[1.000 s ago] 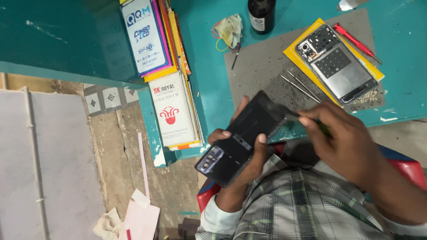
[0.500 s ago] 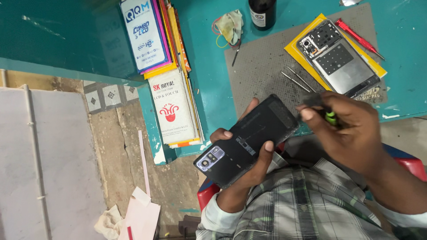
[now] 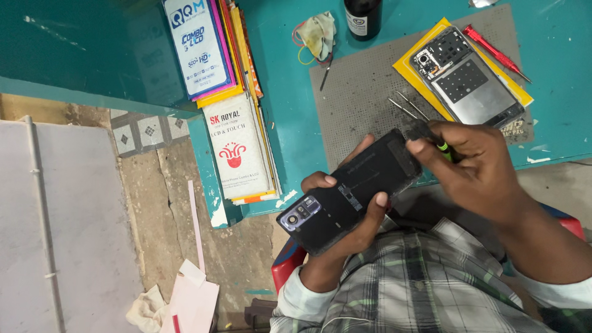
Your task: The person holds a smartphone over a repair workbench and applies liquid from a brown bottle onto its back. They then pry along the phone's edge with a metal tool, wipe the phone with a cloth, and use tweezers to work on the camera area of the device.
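We look down on a teal-painted table (image 3: 290,123) with a chipped corner. Below it we see a worn, cracked concrete floor (image 3: 160,222), a strip of patterned grey tiles (image 3: 145,131) and a pale grey slab (image 3: 68,228) at the left.

Black phone back cover (image 3: 354,194), inner face up, tilted, held above lap.

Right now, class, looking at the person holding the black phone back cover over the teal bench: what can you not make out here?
- Head view: the tool in the right hand; only a green bit shows past the fingers.
- The underside of the black phone back cover, cradled by the left hand, faces away.
- The dark bottle is cut off by the top edge.
- The small parts on the opened phone are too small to tell.
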`<state>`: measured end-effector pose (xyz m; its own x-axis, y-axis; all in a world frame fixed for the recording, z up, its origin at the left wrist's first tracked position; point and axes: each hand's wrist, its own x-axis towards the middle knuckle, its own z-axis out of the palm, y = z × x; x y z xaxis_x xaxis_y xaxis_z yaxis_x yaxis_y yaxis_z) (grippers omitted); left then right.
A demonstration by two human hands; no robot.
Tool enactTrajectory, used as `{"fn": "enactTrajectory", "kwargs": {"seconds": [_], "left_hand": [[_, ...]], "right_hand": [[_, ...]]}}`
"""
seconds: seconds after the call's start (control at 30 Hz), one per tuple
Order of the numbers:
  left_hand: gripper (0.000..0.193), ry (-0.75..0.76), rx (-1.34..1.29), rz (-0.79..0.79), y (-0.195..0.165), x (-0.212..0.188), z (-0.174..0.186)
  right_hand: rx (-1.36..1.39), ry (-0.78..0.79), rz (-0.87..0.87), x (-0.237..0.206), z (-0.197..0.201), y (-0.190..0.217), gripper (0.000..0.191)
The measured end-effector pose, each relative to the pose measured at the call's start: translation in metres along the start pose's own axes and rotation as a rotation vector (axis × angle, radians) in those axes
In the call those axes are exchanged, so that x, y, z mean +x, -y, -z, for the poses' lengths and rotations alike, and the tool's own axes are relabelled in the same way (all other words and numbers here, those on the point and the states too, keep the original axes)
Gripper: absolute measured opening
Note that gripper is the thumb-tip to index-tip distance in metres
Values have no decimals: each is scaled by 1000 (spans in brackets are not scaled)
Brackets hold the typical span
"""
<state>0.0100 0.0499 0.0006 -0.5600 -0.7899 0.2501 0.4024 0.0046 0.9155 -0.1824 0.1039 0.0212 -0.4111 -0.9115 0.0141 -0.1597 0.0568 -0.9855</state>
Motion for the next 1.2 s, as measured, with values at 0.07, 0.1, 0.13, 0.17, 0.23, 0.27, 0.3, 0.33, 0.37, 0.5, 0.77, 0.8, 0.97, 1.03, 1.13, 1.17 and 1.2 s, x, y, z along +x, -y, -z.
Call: {"fn": "enactTrajectory", "kwargs": {"seconds": [0.07, 0.1, 0.13, 0.17, 0.23, 0.27, 0.3, 0.33, 0.37, 0.5, 0.77, 0.8, 0.97, 1.03, 1.13, 1.17, 1.2], "left_hand": [[53, -22, -39, 10, 0, 2, 1], [55, -21, -18, 5, -1, 2, 4], [56, -18, 3, -2, -1, 3, 6], [58, -17, 24, -9, 0, 4, 8], [67, -9, 22, -67, 4, 6, 11], [71, -4, 19, -96, 6, 7, 11], [76, 4, 58, -140, 9, 8, 10], [81, 12, 97, -183, 13, 8, 9], [86, 22, 137, -226, 15, 8, 10], [103, 113, 734, -156, 18, -5, 18], [103, 193, 377, -35, 43, 5, 15], [106, 203, 417, -111, 43, 11, 15], [138, 331, -339, -14, 18, 25, 35], [119, 252, -694, 188, 13, 28, 45], [77, 82, -476, 418, 20, 28, 51], [62, 18, -277, 477, 23, 27, 53], [51, 12, -206, 483, 28, 25, 52]], "right_hand": [[84, 32, -12, 2, 13, -13, 11], [-5, -29, -19, 2, 25, -22, 11], [-95, -92, -25, 2, 43, -33, 12], [-233, -172, 5, 6, 63, -48, 15], [-647, -332, 137, 32, 101, -90, 23], [-850, -368, 178, 47, 119, -113, 26], [-990, -383, 181, 55, 133, -133, 30], [-1106, -367, 178, 62, 144, -150, 34], [-1059, -423, 97, 66, 152, -160, 39], [-1018, -425, 46, 62, 149, -156, 28], [289, 108, 75, 20, 23, -33, 24], [338, 126, -4, 26, 9, -30, 33], [820, 318, -145, 59, -4, -33, 52], [554, 272, -247, 69, 0, -35, 59], [187, 239, -271, 78, 1, -33, 64], [71, 236, -257, 81, 0, -32, 65], [103, 233, -168, 86, -1, -31, 62]]}}
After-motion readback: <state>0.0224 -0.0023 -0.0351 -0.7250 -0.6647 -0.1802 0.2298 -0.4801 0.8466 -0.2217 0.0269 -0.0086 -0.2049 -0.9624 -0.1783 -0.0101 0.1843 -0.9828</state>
